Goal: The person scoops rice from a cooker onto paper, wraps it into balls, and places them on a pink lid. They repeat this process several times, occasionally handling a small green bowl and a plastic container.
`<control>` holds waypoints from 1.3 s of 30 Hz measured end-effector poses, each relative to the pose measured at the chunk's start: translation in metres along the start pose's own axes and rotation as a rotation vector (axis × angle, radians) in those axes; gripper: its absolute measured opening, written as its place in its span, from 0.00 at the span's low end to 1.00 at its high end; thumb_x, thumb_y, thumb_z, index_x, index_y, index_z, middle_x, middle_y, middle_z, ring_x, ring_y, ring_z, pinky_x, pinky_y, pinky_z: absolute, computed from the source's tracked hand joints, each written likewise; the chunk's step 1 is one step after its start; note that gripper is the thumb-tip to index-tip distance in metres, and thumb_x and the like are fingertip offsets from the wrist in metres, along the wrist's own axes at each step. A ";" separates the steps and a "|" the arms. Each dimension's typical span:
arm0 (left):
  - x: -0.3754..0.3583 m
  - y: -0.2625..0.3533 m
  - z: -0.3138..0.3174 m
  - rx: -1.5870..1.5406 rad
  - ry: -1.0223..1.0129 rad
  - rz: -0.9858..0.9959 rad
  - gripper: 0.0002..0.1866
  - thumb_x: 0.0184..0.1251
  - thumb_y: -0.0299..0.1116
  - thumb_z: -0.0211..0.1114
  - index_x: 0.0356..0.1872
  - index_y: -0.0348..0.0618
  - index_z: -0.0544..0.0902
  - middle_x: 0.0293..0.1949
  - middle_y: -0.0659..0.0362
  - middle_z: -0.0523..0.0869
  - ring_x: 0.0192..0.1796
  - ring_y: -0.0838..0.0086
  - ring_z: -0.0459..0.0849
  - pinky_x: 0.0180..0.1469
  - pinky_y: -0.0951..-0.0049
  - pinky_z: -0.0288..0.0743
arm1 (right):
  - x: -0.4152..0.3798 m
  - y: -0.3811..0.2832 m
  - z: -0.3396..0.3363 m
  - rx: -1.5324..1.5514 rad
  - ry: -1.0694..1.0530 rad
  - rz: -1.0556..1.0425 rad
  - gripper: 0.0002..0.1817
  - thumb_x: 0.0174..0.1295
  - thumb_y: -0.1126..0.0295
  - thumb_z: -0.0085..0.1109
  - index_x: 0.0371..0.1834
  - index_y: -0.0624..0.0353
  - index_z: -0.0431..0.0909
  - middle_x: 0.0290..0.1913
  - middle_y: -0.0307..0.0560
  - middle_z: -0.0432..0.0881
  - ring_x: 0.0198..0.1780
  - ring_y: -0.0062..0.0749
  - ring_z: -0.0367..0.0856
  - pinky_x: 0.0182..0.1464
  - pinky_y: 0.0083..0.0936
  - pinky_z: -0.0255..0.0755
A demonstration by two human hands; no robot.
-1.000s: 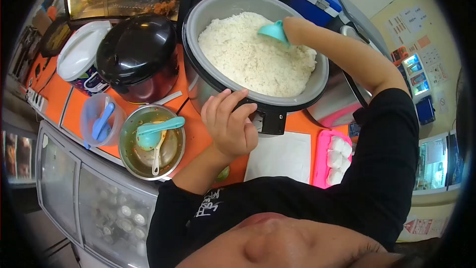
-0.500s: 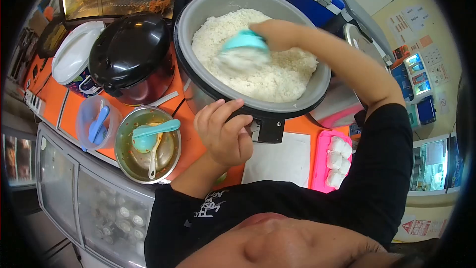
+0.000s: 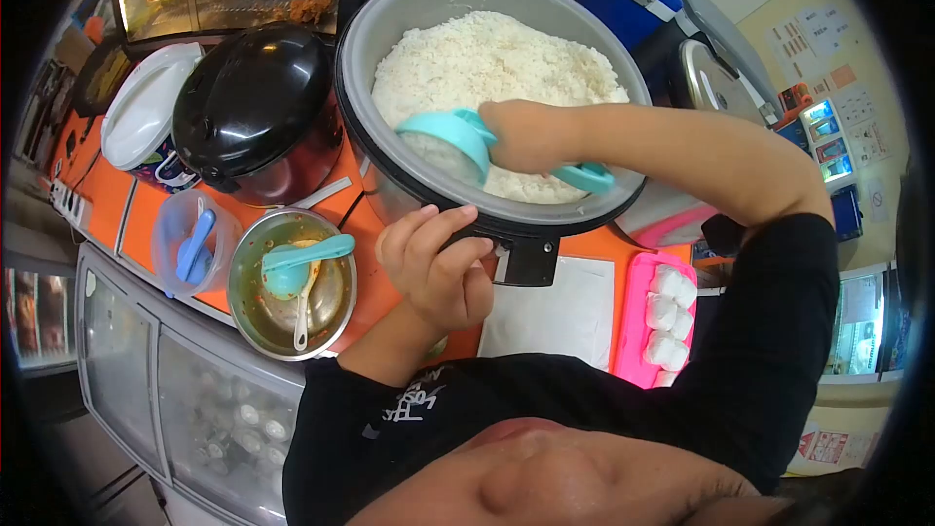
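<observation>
A large grey cooker pot point(image 3: 429, 2) holds a mound of white rice point(image 3: 497, 58). My right hand point(image 3: 534, 138) is inside the pot, closed round the handle of a turquoise scoop point(image 3: 458, 131). The scoop's bowl is at the pot's near left wall, tilted, with whitish rice visible at it. My left hand point(image 3: 435, 268) is at the pot's near edge, its fingers curled with the fingertips on the dark rim beside the black latch.
A steel bowl point(image 3: 339, 317) with utensils and a clear tub point(image 3: 168, 224) with a blue scoop stand left. Behind them are a black lidded cooker point(image 3: 255, 97) and a white-lidded bucket point(image 3: 146, 112). White paper point(image 3: 550, 317) and a pink tray point(image 3: 638, 331) of white packs lie nearer right.
My right hand and the scoop have moved down toward the pot's near left wall. The rice where they were is now uncovered. My left hand has barely moved.
</observation>
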State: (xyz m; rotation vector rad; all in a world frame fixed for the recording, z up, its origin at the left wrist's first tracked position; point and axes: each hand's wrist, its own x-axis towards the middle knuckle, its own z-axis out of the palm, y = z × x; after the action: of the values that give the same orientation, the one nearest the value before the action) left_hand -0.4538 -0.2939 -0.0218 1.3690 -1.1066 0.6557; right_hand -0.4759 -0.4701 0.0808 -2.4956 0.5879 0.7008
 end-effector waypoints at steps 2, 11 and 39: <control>0.000 -0.001 0.001 -0.010 0.009 -0.005 0.12 0.40 0.26 0.53 0.30 0.52 0.75 0.40 0.63 0.81 0.45 0.67 0.72 0.47 0.69 0.59 | -0.024 -0.011 -0.007 -0.079 -0.002 0.037 0.14 0.51 0.73 0.47 0.40 0.70 0.67 0.29 0.59 0.77 0.28 0.41 0.79 0.29 0.34 0.73; -0.002 0.000 0.006 0.020 0.059 -0.001 0.12 0.40 0.26 0.53 0.30 0.50 0.75 0.41 0.62 0.80 0.44 0.65 0.72 0.47 0.67 0.60 | 0.016 0.021 0.007 0.157 -0.071 -0.054 0.10 0.50 0.73 0.49 0.35 0.67 0.67 0.23 0.50 0.73 0.22 0.30 0.73 0.23 0.27 0.67; -0.281 0.126 -0.010 -0.191 -1.619 0.138 0.32 0.51 0.34 0.63 0.61 0.51 0.65 0.65 0.54 0.61 0.67 0.53 0.57 0.65 0.52 0.54 | -0.144 0.140 0.399 0.127 0.749 0.144 0.29 0.59 0.70 0.48 0.63 0.29 0.58 0.27 0.54 0.74 0.25 0.49 0.76 0.28 0.40 0.71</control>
State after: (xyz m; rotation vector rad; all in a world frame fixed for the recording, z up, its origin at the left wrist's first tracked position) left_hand -0.6732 -0.2013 -0.2174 1.5614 -2.4093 -0.7007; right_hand -0.8048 -0.3247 -0.1839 -2.5628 1.0337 -0.2612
